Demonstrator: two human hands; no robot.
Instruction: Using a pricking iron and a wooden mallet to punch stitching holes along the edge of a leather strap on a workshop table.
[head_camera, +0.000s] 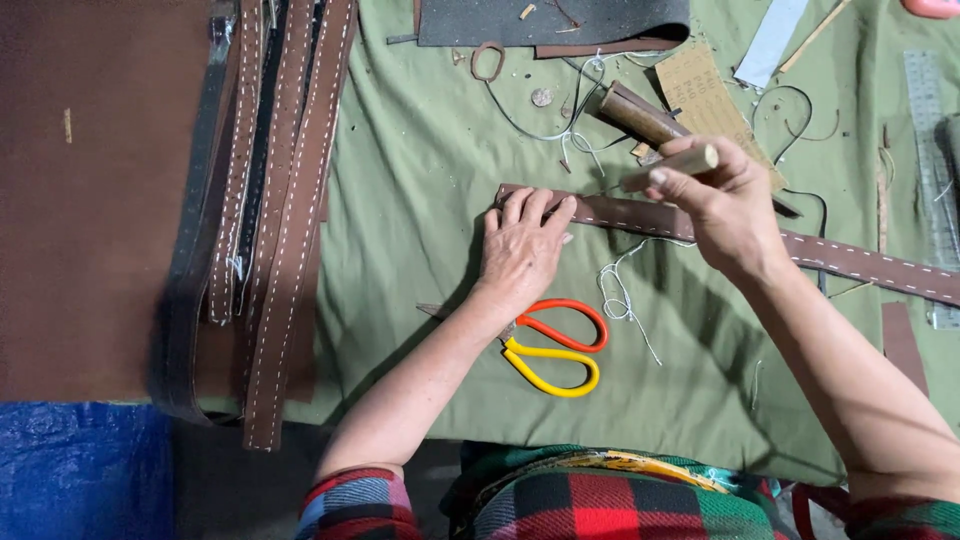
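green cloth (420, 190) open between strap pile (275, 200) and left hand (522, 250), flat, fingers spread on stitched strap (850, 258) end; right hand (728, 205) clenched round wooden handle (672, 166); scissors (552, 345) near wrist.

1. Illumination: even, moderately bright and diffuse; no glare on the green cloth (420, 200).
2. Shadows: soft ones fall toward the lower left of the left hand (520, 250) and beneath the right hand (725, 205), so the source lies above and to the right.
3. Sharpness: the centre is crisp; the clear ruler (930, 150) at the right edge is slightly soft.
4. Exposure: the brown leather sheet (90, 200) at the left reads dark.
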